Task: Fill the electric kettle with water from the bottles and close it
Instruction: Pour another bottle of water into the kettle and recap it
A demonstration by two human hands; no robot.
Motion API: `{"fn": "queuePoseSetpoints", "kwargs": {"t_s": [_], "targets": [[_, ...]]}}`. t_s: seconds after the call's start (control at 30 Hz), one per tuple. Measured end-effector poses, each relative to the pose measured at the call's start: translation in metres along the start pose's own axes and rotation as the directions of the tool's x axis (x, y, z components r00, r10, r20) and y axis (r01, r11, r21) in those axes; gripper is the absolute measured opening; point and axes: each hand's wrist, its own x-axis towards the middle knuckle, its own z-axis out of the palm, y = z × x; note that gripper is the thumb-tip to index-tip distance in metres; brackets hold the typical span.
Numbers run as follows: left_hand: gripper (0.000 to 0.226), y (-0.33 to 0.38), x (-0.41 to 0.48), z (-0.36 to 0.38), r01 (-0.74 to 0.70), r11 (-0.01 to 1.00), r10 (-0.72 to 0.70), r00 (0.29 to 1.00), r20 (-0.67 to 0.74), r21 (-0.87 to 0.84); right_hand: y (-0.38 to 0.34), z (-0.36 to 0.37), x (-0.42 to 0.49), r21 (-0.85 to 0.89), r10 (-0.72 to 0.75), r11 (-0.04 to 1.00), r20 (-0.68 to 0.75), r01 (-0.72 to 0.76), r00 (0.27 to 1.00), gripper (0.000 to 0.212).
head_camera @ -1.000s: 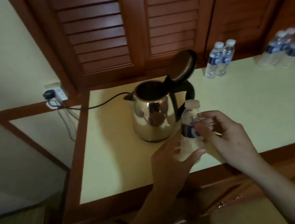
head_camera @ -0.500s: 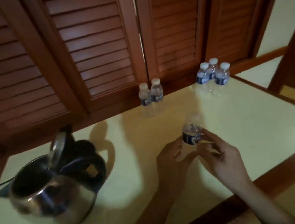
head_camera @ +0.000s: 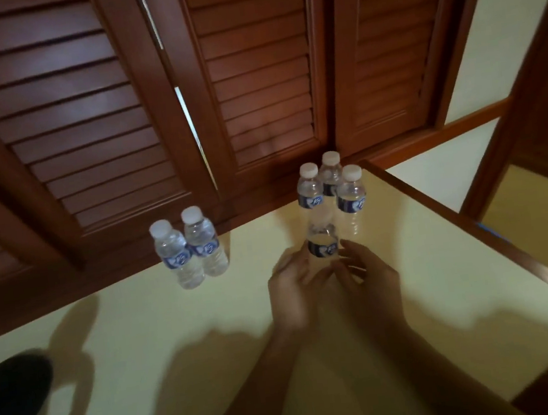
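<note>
**Spill risk, well apart from the kettle**

Both hands hold one water bottle (head_camera: 323,249) upright above the tabletop (head_camera: 444,255). The left hand (head_camera: 291,291) and right hand (head_camera: 369,275) have their fingers curled round its lower body. Blur hides whether it is capped. If it is open, a hard squeeze would probably spill water here. The kettle (head_camera: 9,395), only a dark shape at the left edge, sits well apart. The three capped bottles (head_camera: 351,198) just behind could be knocked over.
</note>
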Motion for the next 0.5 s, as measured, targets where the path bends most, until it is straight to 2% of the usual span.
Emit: {"fn": "queuePoseSetpoints", "kwargs": {"t_s": [0.03, 0.1, 0.23, 0.33, 0.5], "targets": [[0.025, -0.004, 0.009, 0.006, -0.007, 1.0, 0.007, 1.0, -0.013, 0.002, 0.003, 0.0, 0.01, -0.008, -0.008, 1.0, -0.013, 0.008, 1.0, 0.036], [0.039, -0.005, 0.025, 0.017, 0.052, 0.99, -0.055, 0.998, -0.021, -0.128, 0.008, 0.002, 0.025, -0.003, -0.035, 0.999, -0.032, 0.035, 0.999, 0.029], [0.05, 0.001, 0.043, 0.029, 0.109, 0.942, -0.131, 0.99, -0.049, -0.317, 0.017, 0.009, 0.045, 0.014, -0.053, 0.998, -0.073, 0.054, 0.996, 0.017], [0.042, -0.004, 0.051, 0.04, 0.105, 0.958, -0.132, 0.987, -0.086, -0.266, 0.022, 0.012, 0.052, 0.014, -0.05, 0.999, -0.103, 0.052, 0.993, 0.016], [0.05, -0.011, 0.058, 0.052, 0.087, 0.968, -0.117, 0.987, -0.114, -0.235, 0.026, 0.013, 0.058, 0.015, -0.05, 0.999, -0.121, 0.053, 0.991, 0.017]]}}
